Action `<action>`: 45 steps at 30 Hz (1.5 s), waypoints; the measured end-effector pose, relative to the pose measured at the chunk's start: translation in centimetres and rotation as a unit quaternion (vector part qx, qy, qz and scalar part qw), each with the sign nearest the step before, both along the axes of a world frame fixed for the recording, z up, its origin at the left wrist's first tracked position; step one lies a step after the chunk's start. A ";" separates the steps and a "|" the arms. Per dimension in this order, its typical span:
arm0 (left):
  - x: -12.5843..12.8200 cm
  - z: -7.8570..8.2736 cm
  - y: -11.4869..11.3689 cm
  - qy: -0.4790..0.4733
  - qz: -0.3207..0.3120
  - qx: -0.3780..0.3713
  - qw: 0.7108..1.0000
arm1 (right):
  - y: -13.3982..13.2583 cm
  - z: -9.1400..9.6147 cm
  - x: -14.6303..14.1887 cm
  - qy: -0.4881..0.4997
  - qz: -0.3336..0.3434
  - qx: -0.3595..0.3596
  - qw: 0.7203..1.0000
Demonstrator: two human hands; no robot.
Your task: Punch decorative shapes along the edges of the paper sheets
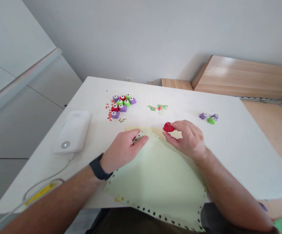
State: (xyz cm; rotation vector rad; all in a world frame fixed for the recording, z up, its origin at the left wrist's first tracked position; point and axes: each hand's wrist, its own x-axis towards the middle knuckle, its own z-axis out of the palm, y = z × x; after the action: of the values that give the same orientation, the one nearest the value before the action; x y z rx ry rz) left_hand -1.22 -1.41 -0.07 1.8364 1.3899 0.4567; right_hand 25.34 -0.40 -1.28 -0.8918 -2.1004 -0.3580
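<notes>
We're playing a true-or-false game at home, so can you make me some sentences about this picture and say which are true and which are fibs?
1. The right hand holds a red punch. True.
2. The left hand holds scissors. False: it holds the pale green sheet.
3. Small holes run along the edge of the sheet nearest the person. True.
4. The white device with the cable is to the right of both hands. False: the white device lies to their left.
5. The group of three punches on the right has two purple ones and one green. True.
6. The tiny scattered bits are all blue. False: the tiny bits include red and green ones.
</notes>
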 end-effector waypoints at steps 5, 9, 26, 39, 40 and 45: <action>0.0 -0.2 0.1 0.012 0.002 0.013 1.000 | -0.4 0.0 -0.3 -0.003 0.004 -0.018 1.000; -0.1 -0.5 0.0 0.025 0.002 0.033 0.999 | -0.7 0.1 -0.7 0.005 0.014 -0.039 0.999; -0.1 -1.5 0.2 -0.017 0.009 0.288 0.958 | -1.2 0.5 -1.3 -0.009 0.098 -0.090 0.991; -0.1 -0.3 -0.4 -0.106 -0.110 0.378 0.913 | -2.1 0.5 -1.6 0.022 0.148 -0.166 0.975; -0.1 -0.2 -0.4 -0.107 -0.110 0.380 0.912 | -2.1 0.5 -1.6 0.023 0.152 -0.168 0.974; -0.1 -0.3 -0.5 -0.109 -0.119 0.392 0.906 | -2.3 0.5 -1.7 0.018 0.151 -0.156 0.976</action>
State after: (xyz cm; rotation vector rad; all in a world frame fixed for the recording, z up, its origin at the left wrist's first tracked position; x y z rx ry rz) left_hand -1.35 -1.95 -0.41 2.4448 0.8529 1.1761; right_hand 23.63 -2.72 -0.80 -0.7273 -2.2513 0.1503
